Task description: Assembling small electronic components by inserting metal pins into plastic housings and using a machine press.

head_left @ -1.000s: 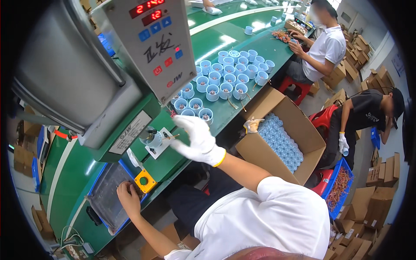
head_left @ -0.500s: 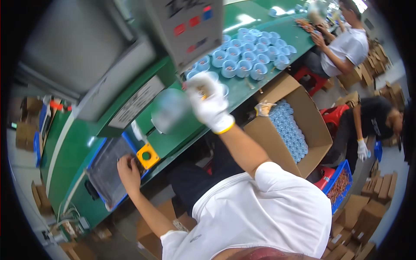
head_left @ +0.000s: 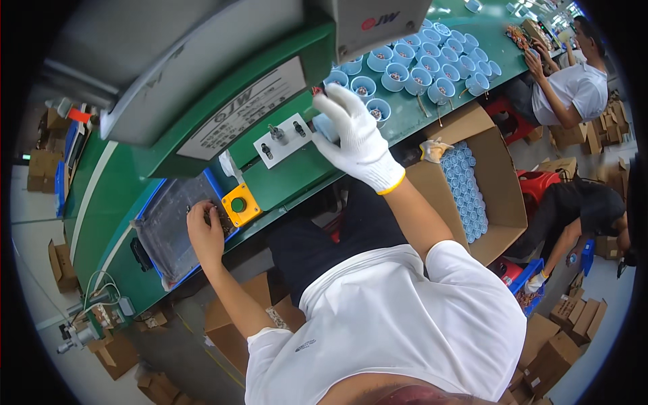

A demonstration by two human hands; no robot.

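Observation:
My right hand (head_left: 358, 138), in a white knit glove with a yellow cuff, is raised beside the press at the near end of a group of blue cups (head_left: 395, 76). Between its thumb and fingers is a pale blue cup (head_left: 325, 126), partly hidden by the glove. Just left of it, a white fixture plate (head_left: 280, 140) with several upright metal pins sits on the green bench. My bare left hand (head_left: 206, 229) rests over the right side of a blue-rimmed tray (head_left: 177, 202), fingers curled; what they pinch is too small to make out.
A yellow box with a green button (head_left: 237, 204) sits by the tray. The press head (head_left: 378, 27) overhangs the bench. Below the bench edge stands an open carton (head_left: 503, 202) of stacked blue cups. One co-worker (head_left: 570, 81) sits farther along; another (head_left: 574, 216) bends at the right.
The view has shifted. My right hand has drawn back from the cups toward the fixture plate, which now shows plainly. The bending co-worker's gloved hand has moved to the blue bin.

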